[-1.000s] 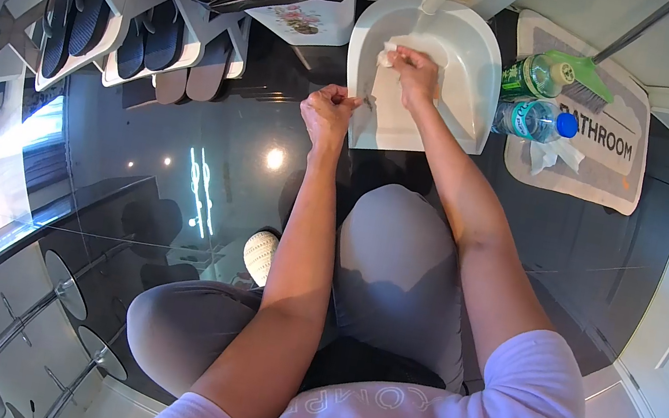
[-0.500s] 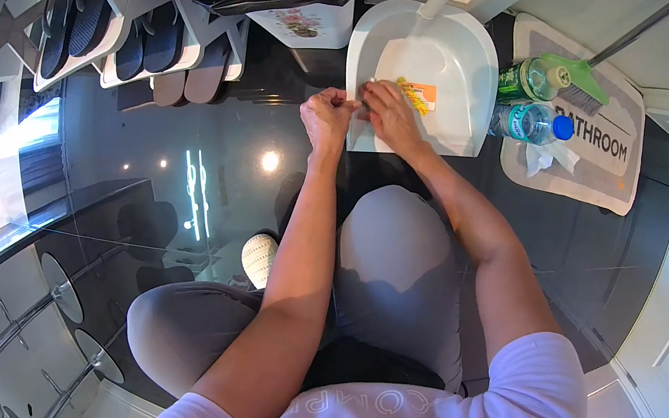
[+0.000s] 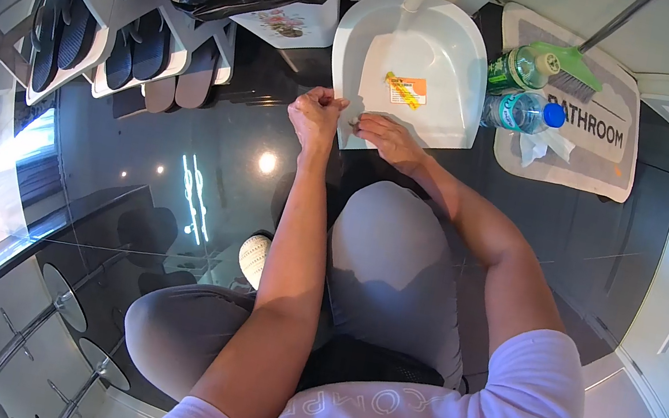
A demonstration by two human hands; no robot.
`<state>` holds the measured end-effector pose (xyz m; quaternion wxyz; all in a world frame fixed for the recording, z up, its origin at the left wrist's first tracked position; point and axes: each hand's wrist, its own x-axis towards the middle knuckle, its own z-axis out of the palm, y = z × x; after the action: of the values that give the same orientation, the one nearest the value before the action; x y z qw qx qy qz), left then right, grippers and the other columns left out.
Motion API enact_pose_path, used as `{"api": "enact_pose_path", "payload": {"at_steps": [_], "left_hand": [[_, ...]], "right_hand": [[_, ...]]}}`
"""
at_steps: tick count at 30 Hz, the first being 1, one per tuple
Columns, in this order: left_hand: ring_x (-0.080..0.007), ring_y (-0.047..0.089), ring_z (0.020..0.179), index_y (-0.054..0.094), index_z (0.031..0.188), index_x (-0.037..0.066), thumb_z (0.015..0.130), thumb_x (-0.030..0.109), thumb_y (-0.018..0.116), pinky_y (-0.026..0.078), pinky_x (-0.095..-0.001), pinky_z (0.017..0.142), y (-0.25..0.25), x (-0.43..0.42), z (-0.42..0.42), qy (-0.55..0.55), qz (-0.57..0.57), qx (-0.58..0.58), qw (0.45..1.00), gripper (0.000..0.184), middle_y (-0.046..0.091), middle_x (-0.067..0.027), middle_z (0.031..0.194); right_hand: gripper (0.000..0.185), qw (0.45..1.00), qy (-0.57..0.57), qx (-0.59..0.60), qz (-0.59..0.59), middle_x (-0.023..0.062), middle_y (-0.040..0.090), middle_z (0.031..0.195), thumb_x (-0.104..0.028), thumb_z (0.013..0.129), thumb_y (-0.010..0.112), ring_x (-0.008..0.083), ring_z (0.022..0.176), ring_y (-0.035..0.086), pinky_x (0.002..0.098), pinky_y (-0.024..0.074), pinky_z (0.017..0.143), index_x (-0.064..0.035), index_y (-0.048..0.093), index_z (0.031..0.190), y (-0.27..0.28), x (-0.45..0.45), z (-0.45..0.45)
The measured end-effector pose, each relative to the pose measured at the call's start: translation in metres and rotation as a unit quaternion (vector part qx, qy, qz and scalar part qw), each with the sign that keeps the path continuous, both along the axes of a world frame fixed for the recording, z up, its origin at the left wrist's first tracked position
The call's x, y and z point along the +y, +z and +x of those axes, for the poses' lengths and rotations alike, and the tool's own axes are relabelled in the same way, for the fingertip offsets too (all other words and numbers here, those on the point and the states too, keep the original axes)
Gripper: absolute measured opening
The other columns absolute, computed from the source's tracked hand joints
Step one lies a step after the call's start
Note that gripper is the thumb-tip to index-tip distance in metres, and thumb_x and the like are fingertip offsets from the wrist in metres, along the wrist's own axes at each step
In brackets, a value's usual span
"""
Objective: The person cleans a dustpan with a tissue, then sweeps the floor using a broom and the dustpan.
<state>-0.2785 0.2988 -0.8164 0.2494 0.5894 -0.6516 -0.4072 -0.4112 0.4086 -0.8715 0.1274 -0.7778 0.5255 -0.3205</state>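
A white dustpan lies on the dark tiled floor in front of me. Inside it rest a yellow wrapper strip and an orange-and-white card. My left hand is closed in a pinch at the dustpan's left edge; whatever its fingertips hold is too small to name. Over the dustpan's front lip, my right hand has its fingers pressed together around a tiny dull bit I cannot identify. A small gap separates the two hands.
Right of the dustpan lie a green-labelled bottle and a clear blue-capped bottle, near crumpled tissue, a green brush and a bathroom mat. A lidded bin and slipper rack stand left.
My hands have moved apart from each other. The right hand has drawn down toward the dustpan's front lip, uncovering more of the wrapper and card. The view has shifted slightly.
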Motion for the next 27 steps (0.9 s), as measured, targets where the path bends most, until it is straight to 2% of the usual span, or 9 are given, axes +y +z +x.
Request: {"api": "enact_pose_path", "payload": {"at_steps": [4,6,7,13,15,18,19,22,27], "left_hand": [[-0.0168,0.06,0.05,0.067,0.071,0.001,0.061,0.008,0.075,0.046,-0.029,0.052,-0.005,-0.001,0.0,-0.011,-0.003,0.001,1.0,0.015,0.063,-0.0105,0.06],[-0.0075,0.056,0.047,0.065,0.071,-0.001,0.064,0.005,0.074,0.043,-0.0216,0.047,-0.004,0.0,0.001,-0.03,-0.033,-0.01,0.999,0.013,0.062,-0.0046,0.056],[-0.0075,0.056,0.047,0.065,0.071,-0.001,0.064,0.005,0.074,0.043,-0.0216,0.047,-0.004,0.0,0.001,-0.028,-0.033,-0.01,0.999,0.013,0.062,-0.0046,0.056],[-0.0078,0.056,0.047,0.066,0.074,0.0,0.064,0.005,0.074,0.043,-0.0222,0.047,0.0,0.001,-0.003,-0.024,-0.022,-0.014,0.999,0.014,0.062,-0.0049,0.057],[-0.0086,0.057,0.048,0.066,0.075,0.0,0.064,0.006,0.075,0.044,-0.023,0.047,0.001,0.001,-0.003,-0.023,-0.026,-0.026,0.999,0.015,0.063,-0.0056,0.058],[-0.0092,0.058,0.048,0.067,0.075,0.001,0.064,0.008,0.075,0.045,-0.0235,0.048,0.001,0.0,-0.003,-0.024,-0.029,-0.043,0.998,0.016,0.064,-0.0061,0.059],[-0.0092,0.058,0.048,0.067,0.075,0.001,0.064,0.008,0.075,0.045,-0.0235,0.048,0.001,0.0,-0.003,-0.024,-0.029,-0.043,0.998,0.016,0.064,-0.0061,0.059],[-0.0093,0.058,0.048,0.067,0.076,0.001,0.064,0.009,0.075,0.045,-0.0233,0.049,0.004,0.001,-0.003,-0.019,-0.029,-0.039,0.999,0.016,0.064,-0.0063,0.06],[-0.0094,0.059,0.048,0.067,0.075,0.0,0.064,0.009,0.075,0.046,-0.0232,0.048,0.001,0.0,-0.004,-0.025,-0.019,-0.037,0.999,0.016,0.065,-0.0063,0.061]], "right_hand": [[0.029,0.998,0.009,-0.019,0.057,0.0095,0.058,0.104,-0.002,0.069,0.051,0.0254,0.105,0.053,0.0347,0.0414,0.092,-0.0039,0.06,0.096,0.012,0.018,-0.03],[0.032,0.996,-0.042,-0.023,0.07,0.0088,0.059,0.101,0.003,0.066,0.05,0.0256,0.102,0.054,0.0336,0.0434,0.089,-0.0038,0.06,0.096,0.018,0.031,-0.045],[0.032,0.996,-0.04,-0.023,0.07,0.0088,0.059,0.101,0.003,0.066,0.05,0.0256,0.102,0.054,0.0336,0.0434,0.089,-0.0038,0.06,0.096,0.019,0.036,-0.052],[0.03,0.966,-0.252,-0.044,0.026,0.0107,0.059,0.099,0.012,0.067,0.051,0.0269,0.09,0.056,0.034,0.047,0.079,-0.0023,0.062,0.09,0.011,0.032,-0.062],[0.024,0.905,-0.405,-0.122,0.03,0.0115,0.058,0.094,0.012,0.068,0.052,0.0281,0.083,0.056,0.0339,0.0467,0.074,-0.0017,0.064,0.085,0.014,0.028,-0.065],[0.021,0.877,-0.472,-0.083,0.032,0.0113,0.057,0.087,0.009,0.068,0.054,0.0289,0.081,0.055,0.0344,0.0462,0.072,-0.0021,0.064,0.083,0.02,0.035,-0.055],[0.019,0.89,-0.454,-0.017,0.032,0.0118,0.055,0.084,0.006,0.068,0.056,0.0294,0.083,0.055,0.0354,0.0458,0.073,-0.0022,0.064,0.083,0.014,0.039,-0.05],[0.017,0.91,-0.401,-0.074,0.077,0.0119,0.054,0.084,0.004,0.068,0.057,0.0293,0.086,0.054,0.0363,0.0453,0.075,-0.0015,0.063,0.083,0.01,0.04,-0.017],[0.025,0.923,-0.36,-0.077,0.111,0.0158,0.05,0.093,0.001,0.072,0.06,0.0305,0.088,0.052,0.0361,0.0462,0.073,-0.0019,0.062,0.097,0.012,0.017,0.02]]}}
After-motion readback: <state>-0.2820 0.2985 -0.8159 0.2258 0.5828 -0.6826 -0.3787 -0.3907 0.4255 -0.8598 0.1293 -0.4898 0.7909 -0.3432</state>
